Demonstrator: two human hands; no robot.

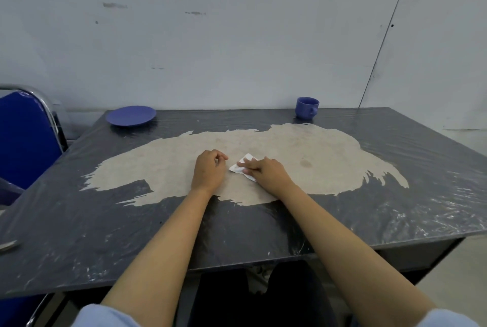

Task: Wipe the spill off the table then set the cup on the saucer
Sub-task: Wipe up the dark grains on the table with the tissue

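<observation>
A white folded tissue (243, 164) lies near the middle of the dark table (79, 234), on its worn beige patch. My right hand (266, 172) presses flat on the tissue with straight fingers. My left hand (209, 169) rests just left of it, fingers loosely curled and holding nothing. A small darker stain (305, 162) shows to the right of my right hand. The blue saucer (131, 115) sits at the far left corner. The blue cup (307, 107) stands upright at the far edge, right of centre, handle to the right.
A blue chair with a chrome frame (25, 137) stands against the table's left side. A pale wall runs just behind the far edge. The table's right edge drops to a light floor (466, 139).
</observation>
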